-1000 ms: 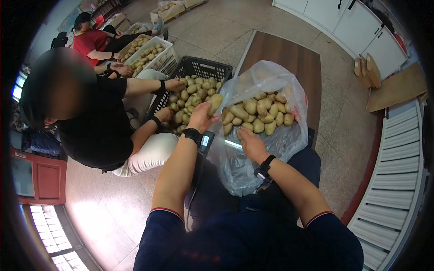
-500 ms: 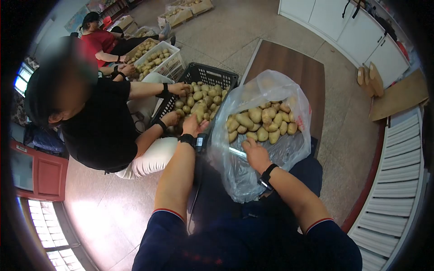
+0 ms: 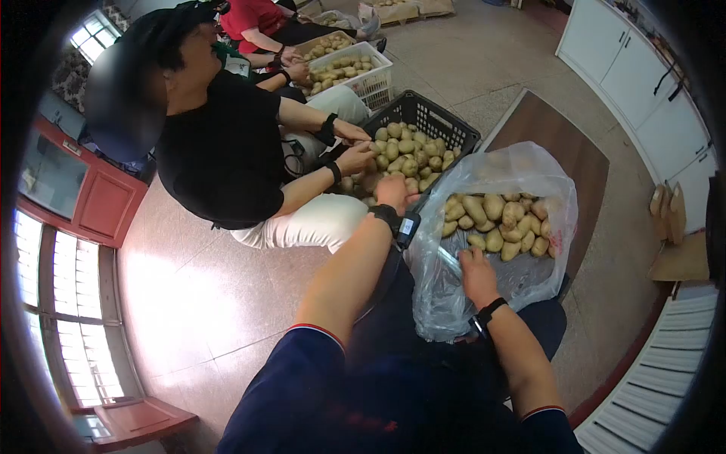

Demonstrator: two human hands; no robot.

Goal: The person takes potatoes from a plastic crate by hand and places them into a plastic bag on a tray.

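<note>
My left hand (image 3: pixel 393 194) reaches over the near side of a black plastic crate (image 3: pixel 442 125) of potatoes (image 3: pixel 408 144). Its fingertips are hidden among the potatoes, so its grip does not show. Inside the mouth of a clear plastic bag (image 3: pixel 435 303), my right hand (image 3: pixel 479 280) has its fingers curled and pressed together. What they hold, if anything, is hidden. Beside those fingers runs a pale, shiny strip (image 3: pixel 449 259) that I cannot name. More potatoes (image 3: pixel 510 219) lie in the far part of the bag, just beyond my right hand.
A co-worker in a black shirt (image 3: pixel 219 151) sits at my left, both hands (image 3: pixel 355 155) at the crate. Beyond stand a white crate (image 3: pixel 378 79) of potatoes and a person in red (image 3: pixel 249 23). A brown board (image 3: pixel 544 125) lies under the bag. White cabinets (image 3: pixel 620 45) line the right.
My view has turned to the left, so the scene sits further right. My left hand has curled over among the potatoes at the crate's near side. My right hand stays inside the bag.
</note>
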